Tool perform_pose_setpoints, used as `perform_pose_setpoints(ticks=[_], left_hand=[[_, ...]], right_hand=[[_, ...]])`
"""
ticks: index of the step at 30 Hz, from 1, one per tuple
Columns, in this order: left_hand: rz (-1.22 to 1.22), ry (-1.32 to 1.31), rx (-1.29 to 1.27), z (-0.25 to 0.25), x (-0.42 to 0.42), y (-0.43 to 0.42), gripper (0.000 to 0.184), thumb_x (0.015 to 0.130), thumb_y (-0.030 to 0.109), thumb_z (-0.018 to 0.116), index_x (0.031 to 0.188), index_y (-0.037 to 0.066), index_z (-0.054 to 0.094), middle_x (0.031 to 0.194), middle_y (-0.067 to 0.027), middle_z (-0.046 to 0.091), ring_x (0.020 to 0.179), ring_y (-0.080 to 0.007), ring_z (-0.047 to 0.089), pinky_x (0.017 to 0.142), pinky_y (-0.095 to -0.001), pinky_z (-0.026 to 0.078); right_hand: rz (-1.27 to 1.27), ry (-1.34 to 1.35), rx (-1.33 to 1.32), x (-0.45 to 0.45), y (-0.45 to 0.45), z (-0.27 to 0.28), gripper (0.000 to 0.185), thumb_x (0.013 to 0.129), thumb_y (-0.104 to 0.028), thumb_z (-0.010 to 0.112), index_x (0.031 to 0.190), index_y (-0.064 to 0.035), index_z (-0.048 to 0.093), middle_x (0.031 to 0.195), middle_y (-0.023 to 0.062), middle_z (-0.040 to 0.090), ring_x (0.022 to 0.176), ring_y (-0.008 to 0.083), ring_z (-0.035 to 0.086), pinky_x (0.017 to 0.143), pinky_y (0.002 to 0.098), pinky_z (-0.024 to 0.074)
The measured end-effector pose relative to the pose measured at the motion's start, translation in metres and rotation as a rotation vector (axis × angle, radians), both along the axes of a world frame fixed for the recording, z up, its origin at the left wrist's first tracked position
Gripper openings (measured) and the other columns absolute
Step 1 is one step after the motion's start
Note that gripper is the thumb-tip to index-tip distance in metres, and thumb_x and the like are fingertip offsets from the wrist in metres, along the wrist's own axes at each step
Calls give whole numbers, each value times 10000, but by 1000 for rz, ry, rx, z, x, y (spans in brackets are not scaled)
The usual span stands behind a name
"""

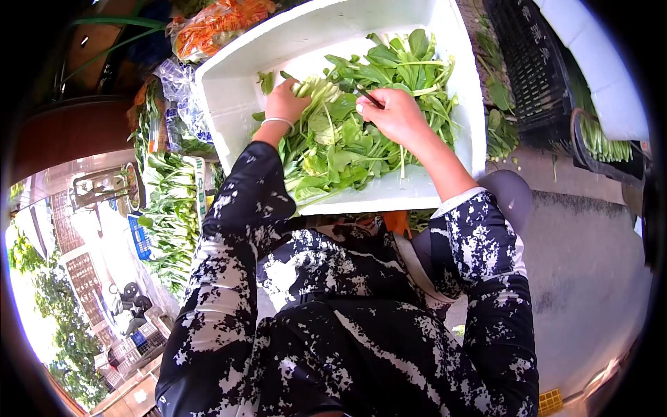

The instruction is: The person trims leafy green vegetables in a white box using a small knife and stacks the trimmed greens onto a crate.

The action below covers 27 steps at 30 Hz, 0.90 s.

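Observation:
A white foam box (467,42) in front of me holds a heap of loose leafy greens (347,160). At the heap's left side my left hand (283,105), with a pale bracelet at the wrist, is closed on a bunch of greens (318,96), its pale stem ends pointing up and right. To the right, over the leaves, my right hand (397,118) grips a slim black-handled tool (369,96). Its far end points up and left toward the stems, and I cannot make out a blade.
Bagged produce (215,31) lies beyond the box's upper left. More greens (170,215) are stacked at left by a blue crate (139,236). Black crates (538,76) and a bundle of green stalks (603,142) stand at right. Grey floor (583,257) shows below them.

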<state>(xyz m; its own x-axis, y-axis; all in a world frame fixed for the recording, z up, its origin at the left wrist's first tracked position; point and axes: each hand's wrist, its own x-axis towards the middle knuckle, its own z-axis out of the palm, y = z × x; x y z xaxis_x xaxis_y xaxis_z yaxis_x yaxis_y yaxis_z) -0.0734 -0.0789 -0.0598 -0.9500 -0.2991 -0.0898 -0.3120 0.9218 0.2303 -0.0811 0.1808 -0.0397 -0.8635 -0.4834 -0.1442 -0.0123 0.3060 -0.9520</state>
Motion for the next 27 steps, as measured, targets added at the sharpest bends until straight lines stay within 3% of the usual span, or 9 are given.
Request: perform_pose_setpoints(ticks=[3, 5, 7, 8, 9, 12, 17, 20, 27], left_hand=[[12, 178, 126, 46, 27, 14, 491, 625, 315, 723, 1030, 64, 602, 882, -159, 643, 814, -262, 630, 753, -329, 497], [-15, 295, 376, 78, 47, 25, 395, 656, 222, 743, 975, 36, 602, 838, -108, 654, 717, -179, 630, 694, -291, 504], [-31, 315, 539, 106, 61, 36, 340, 677, 170, 738, 955, 31, 600, 819, -79, 652, 684, -145, 615, 657, -271, 501], [-54, 332, 706, 118, 65, 40, 288, 698, 119, 734, 934, 26, 598, 800, -49, 649, 650, -111, 600, 621, -251, 498], [-48, 342, 699, 129, 68, 44, 288, 698, 119, 734, 934, 26, 598, 800, -49, 649, 650, -111, 600, 621, -251, 498], [-15, 136, 1071, 143, 72, 55, 234, 727, 57, 708, 930, 26, 597, 764, -13, 628, 639, -95, 584, 596, -229, 488], [92, -16, 1313, 127, 74, 68, 239, 731, 22, 694, 951, 29, 600, 790, -15, 631, 686, -95, 593, 633, -227, 492], [63, -95, 1296, 119, 77, 71, 265, 729, 18, 692, 979, 15, 605, 837, -21, 643, 716, -99, 598, 647, -232, 491], [65, -167, 1281, 123, 73, 72, 256, 751, 44, 680, 993, 19, 598, 848, -27, 643, 746, -105, 602, 706, -236, 490]], right_hand=[[24, -16, 19, 2, 0, 11, 300, 805, -339, 589, 765, -45, 634, 542, 80, 544, 507, 187, 517, 507, 321, 395], [55, -39, 36, 3, 0, 16, 333, 815, -361, 585, 746, -38, 628, 538, 64, 541, 506, 166, 512, 502, 310, 392], [86, -64, -16, 5, -3, 21, 365, 847, -370, 579, 851, -9, 636, 622, 7, 577, 530, 77, 467, 501, 247, 380], [120, -30, -64, 7, -4, 25, 375, 878, -372, 538, 973, -22, 632, 662, -1, 572, 522, 56, 436, 477, 219, 353], [129, -23, -69, 10, -5, 28, 375, 878, -372, 538, 973, -22, 632, 662, -1, 572, 522, 56, 436, 477, 219, 353], [226, -260, -417, 20, 1, 48, 374, 936, -270, 445, 1226, -41, 505, 735, -13, 534, 523, 24, 368, 460, 160, 298], [324, -408, -689, 23, 12, 49, 390, 933, -226, 444, 1268, -26, 451, 729, -10, 533, 543, 33, 389, 469, 160, 315], [338, -444, -691, 24, 10, 52, 297, 905, -286, 506, 1062, -48, 593, 703, -10, 540, 527, 25, 394, 452, 161, 314], [357, -412, -536, 22, 7, 53, 263, 873, -285, 573, 750, -53, 594, 613, -45, 466, 517, 32, 369, 455, 173, 294]])
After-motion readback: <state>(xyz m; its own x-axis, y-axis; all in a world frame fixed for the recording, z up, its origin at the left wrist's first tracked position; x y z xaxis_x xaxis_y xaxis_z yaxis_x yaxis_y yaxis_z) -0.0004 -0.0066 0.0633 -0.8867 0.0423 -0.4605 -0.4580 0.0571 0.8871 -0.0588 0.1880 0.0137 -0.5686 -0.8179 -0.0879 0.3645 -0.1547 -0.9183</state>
